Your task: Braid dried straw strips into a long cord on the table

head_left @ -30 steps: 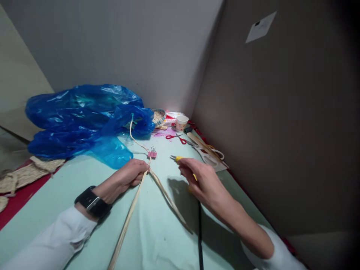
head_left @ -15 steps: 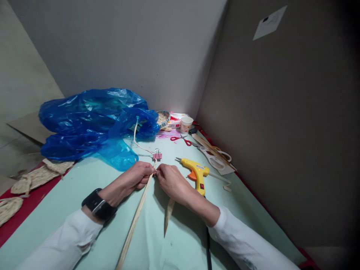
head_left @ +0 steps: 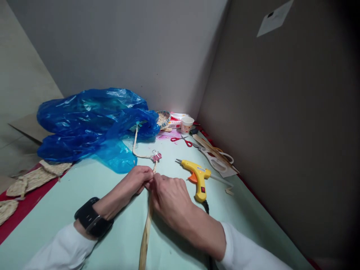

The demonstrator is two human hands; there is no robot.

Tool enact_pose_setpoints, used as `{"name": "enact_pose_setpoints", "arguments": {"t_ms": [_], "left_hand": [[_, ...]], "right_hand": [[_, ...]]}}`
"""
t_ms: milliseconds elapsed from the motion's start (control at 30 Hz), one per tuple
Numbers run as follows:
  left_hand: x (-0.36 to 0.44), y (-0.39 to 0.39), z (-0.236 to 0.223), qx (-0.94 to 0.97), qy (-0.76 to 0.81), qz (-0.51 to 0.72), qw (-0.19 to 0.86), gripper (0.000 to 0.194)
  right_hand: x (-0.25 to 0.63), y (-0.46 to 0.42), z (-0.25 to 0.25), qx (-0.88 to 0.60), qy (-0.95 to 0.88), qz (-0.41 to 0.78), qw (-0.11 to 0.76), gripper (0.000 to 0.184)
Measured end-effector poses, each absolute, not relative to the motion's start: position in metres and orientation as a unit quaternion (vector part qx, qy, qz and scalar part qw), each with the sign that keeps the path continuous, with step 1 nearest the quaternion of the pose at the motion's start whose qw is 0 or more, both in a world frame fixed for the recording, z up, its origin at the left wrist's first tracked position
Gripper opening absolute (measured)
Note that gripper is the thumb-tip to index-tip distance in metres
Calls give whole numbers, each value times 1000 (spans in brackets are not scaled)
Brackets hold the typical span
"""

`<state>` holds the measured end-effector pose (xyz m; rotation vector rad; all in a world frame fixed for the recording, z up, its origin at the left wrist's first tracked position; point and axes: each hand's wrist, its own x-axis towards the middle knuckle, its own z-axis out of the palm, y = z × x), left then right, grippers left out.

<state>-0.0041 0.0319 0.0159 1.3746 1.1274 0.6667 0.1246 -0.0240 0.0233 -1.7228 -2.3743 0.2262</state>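
Observation:
Both my hands meet at the middle of the table, closed around a pale plant-fibre cord. My left hand (head_left: pixel 139 178) pinches the cord just below a pink binder clip (head_left: pixel 156 156). Close against it, my right hand (head_left: pixel 170 189) has its fingers curled at the same spot, partly hiding the grip. A flat fibre strip (head_left: pixel 145 240) trails from under my hands toward the near edge. Beyond the clip, the twisted cord (head_left: pixel 135 144) bends up to the blue plastic bag (head_left: pixel 95 120). A yellow glue gun (head_left: pixel 200 178) lies right of my right hand.
Red-handled scissors (head_left: pixel 182 140) and larger white-handled scissors (head_left: pixel 212 159) lie at the back right. A paper cup (head_left: pixel 186 125) and a small woven basket (head_left: pixel 163 119) stand behind. Braided fibre pieces (head_left: pixel 36 180) lie at the left edge. A wall (head_left: pixel 281 131) borders the right.
My right hand has drawn down and in toward my left hand. The fibre strips now hang together in one line below my hands, and the binder clip has tilted.

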Motion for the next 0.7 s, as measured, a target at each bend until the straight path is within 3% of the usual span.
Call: {"name": "enact_pose_setpoints", "arguments": {"t_ms": [100,200,267,433,700], "left_hand": [[-5,29,17,585,478,293,586,26],[-5,29,15,582,478,292,589,26],[-5,30,13,581,474,292,594,22],[-9,32,10,585,433,279,627,15],[-13,28,7,564,400,292,661,16]], "right_hand": [[116,-34,19,-519,-852,7,64,31],[114,-38,18,-467,-883,-10,43,27],[118,-34,21,-472,-878,31,77,20],[138,-10,26,-597,-745,148,259,19],[138,4,18,-583,-706,274,292,23]]}}
